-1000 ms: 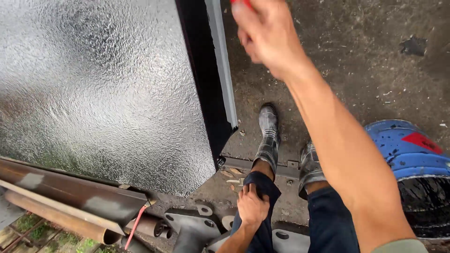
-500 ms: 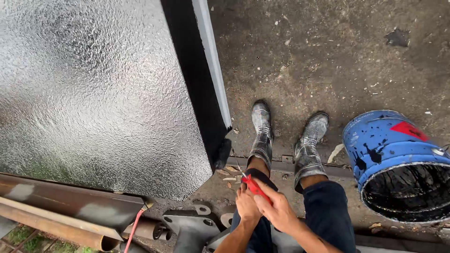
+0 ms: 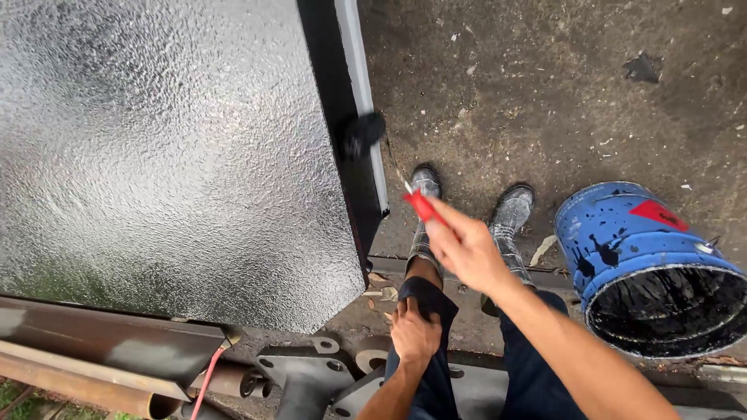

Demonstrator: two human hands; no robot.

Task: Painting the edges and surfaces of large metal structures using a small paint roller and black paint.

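The right hand (image 3: 467, 249) has its fingers closed around a red-handled brush (image 3: 422, 205), which sticks out past the fingertips toward the black textured panel (image 3: 171, 155). The left hand (image 3: 415, 333) rests, fingers curled, on the knee.

Place: you're standing in an outdoor metalwork yard
Signs: freshly black-painted textured steel panel (image 3: 171, 155), paint-splattered blue bucket (image 3: 646, 257), rusty beams (image 3: 101, 365), stained concrete floor (image 3: 545, 93)

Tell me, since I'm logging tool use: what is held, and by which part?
The right hand grips a paint roller by its red handle. The left hand holds nothing.
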